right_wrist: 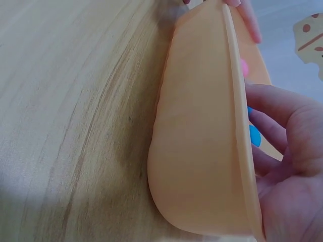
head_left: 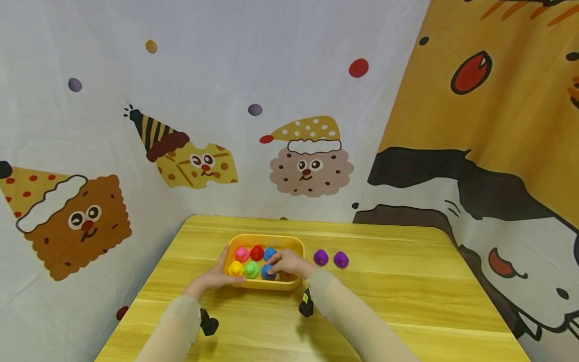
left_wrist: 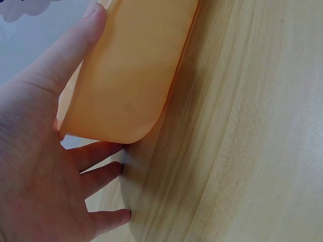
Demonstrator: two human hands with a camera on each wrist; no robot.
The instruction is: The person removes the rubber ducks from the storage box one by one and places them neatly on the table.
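Observation:
A yellow-orange plastic tub (head_left: 271,285) stands on the table with small rubber ducks inside. My left hand (head_left: 214,278) holds its left end, thumb along the front rim and fingers round the corner; in the left wrist view, the lower fingers (left_wrist: 103,179) are spread beside the tub's wall. My right hand (head_left: 290,264) reaches over the rim and pinches a blue duck (head_left: 267,273) in the front row, partly covered by the fingers. Beside it are a green duck (head_left: 251,270) and a yellow duck (head_left: 235,269). Behind are pink (head_left: 242,254), red (head_left: 257,253) and another blue duck (head_left: 269,253).
Two purple ducks (head_left: 331,258) lie on the wooden table (head_left: 407,291) to the right of the tub. A cloth printed with cartoon figures (head_left: 208,60) hangs behind the table and along its sides. Black wrist cameras (head_left: 306,303) sit under both wrists.

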